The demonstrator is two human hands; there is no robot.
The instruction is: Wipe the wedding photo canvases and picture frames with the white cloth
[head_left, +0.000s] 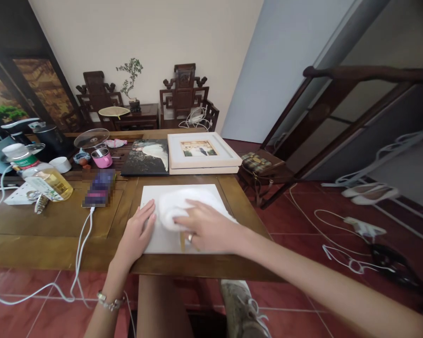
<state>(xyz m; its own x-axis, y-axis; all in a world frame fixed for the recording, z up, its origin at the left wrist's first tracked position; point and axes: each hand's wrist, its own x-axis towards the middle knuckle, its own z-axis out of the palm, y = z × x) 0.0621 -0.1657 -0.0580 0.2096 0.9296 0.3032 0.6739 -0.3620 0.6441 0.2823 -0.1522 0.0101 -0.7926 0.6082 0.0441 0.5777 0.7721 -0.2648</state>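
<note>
A white flat panel [155,192] lies on the wooden table [56,220] in front of me. My left hand [136,232] rests flat on its left edge, fingers stretched out. My right hand [204,227], with a ring on one finger, presses a white cloth [183,202] onto the panel; the cloth is blurred. Behind the panel lies a white picture frame [202,150] with a photo, stacked on another frame, and beside it a dark photo print [146,157].
On the table's left stand a bottle of yellow liquid [47,180], a pink cup [102,157], a small fan [90,138], a blurred phone [99,188] with a white cable [81,249]. Carved chairs [185,96] stand behind. Cables and shoes lie on the red tile floor at right.
</note>
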